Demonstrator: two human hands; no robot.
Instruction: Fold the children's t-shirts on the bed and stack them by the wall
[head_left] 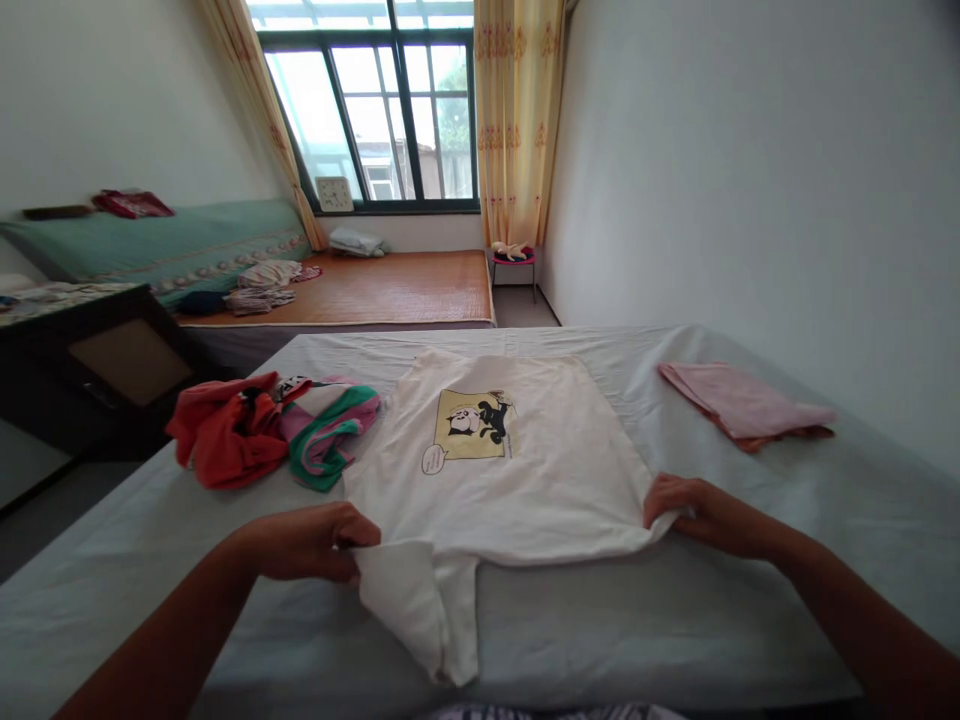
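A white T-shirt with a yellow cartoon print lies spread on the light bed sheet. My left hand pinches its near left part, where a sleeve-like flap folds over and hangs toward me. At the near right corner my right hand grips the cloth, fingers closed on a small fold. The fabric between my hands lies mostly flat with light wrinkles. Left of the shirt sit a crumpled red garment and a green, pink and white garment.
A folded pink cloth rests on the right of the bed. Beyond the far edge stand a second bed with a brown mat and a small stool. A dark cabinet is at left, a white wall at right.
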